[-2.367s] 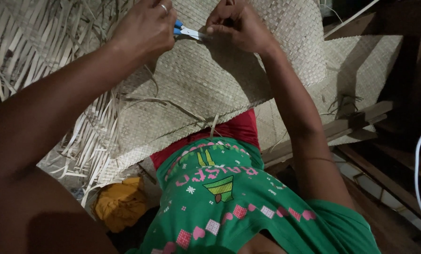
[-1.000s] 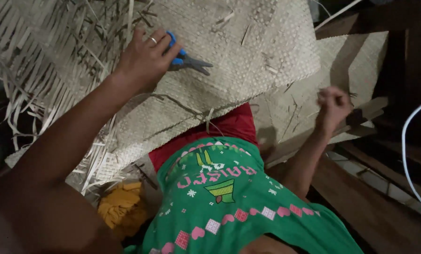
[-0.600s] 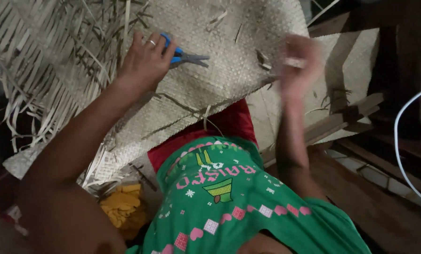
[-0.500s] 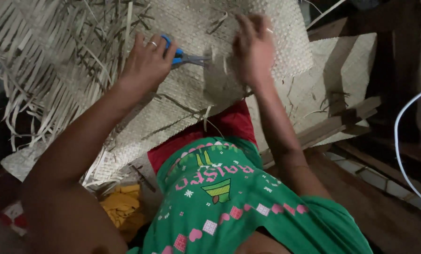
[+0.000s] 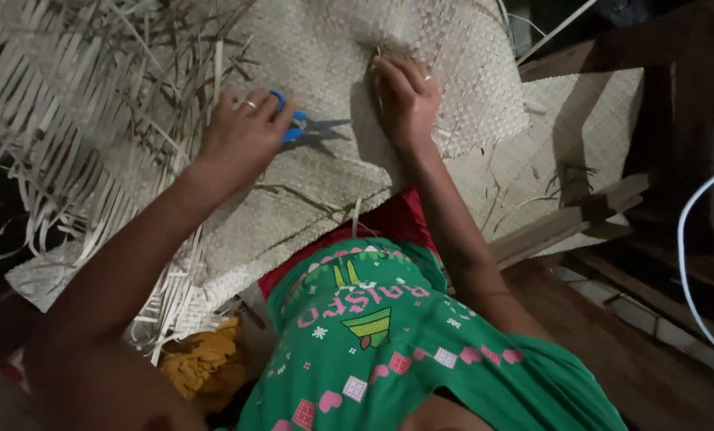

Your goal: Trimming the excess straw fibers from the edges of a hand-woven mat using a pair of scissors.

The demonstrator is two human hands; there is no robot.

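Trimming stray strips off a woven mat, scissors in one hand, the other feeling over the weave.

The left hand [image 5: 241,140] grips blue scissors [image 5: 301,128], fingers curled shut through the handles, blades pointing to 3 o'clock and lying flat on the mat [image 5: 317,183]. The right hand [image 5: 405,100] sits just beside the blade tips at 2 o'clock, fingers half curled and pressing on the weave; whether they pinch a strip, I cannot tell. Loose strips [image 5: 61,120] fan out at 9 o'clock. Next, by my judgement: lift a stray end so the blades can reach it.
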